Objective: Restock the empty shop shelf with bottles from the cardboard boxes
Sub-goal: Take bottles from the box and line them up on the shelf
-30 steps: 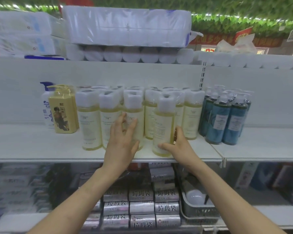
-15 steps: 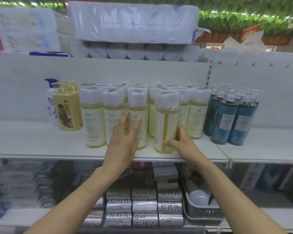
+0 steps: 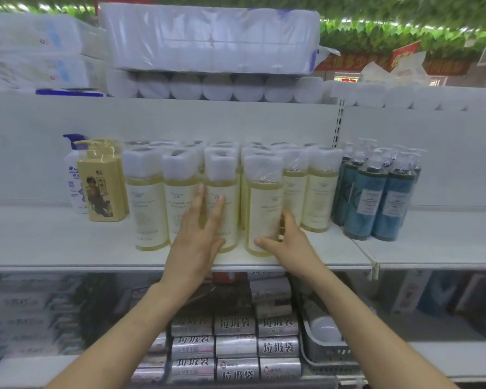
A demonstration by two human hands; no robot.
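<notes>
The right grip is wrapping one bottle low down, thumb lying across its front near the base and fingers curling round its right side. That bottle is standing upright on the shelf, close to the front edge, fourth from the left among the yellow bottles.

The left grip is holding nothing. Its fingers are lying straight and spread, pressing flat against the second and third bottles of that row.

Six yellow bottles are showing their fronts. Four are standing forward, and two to the right of the held one are sitting further back. More wrapped white caps are crowding behind them, too many and too blurred to count.

Just right of these, two teal bottles are standing in front of several more whose number I cannot tell. To the left, one tan bottle with a printed figure is touching the first yellow one. One white bottle with a blue pump is standing behind it.

Above, one large pack of paper rolls is lying on a row of more rolls.

Below the shelf, nine silver rolls are facing out in three rows of three. One grey basket is sitting just to their right.
</notes>
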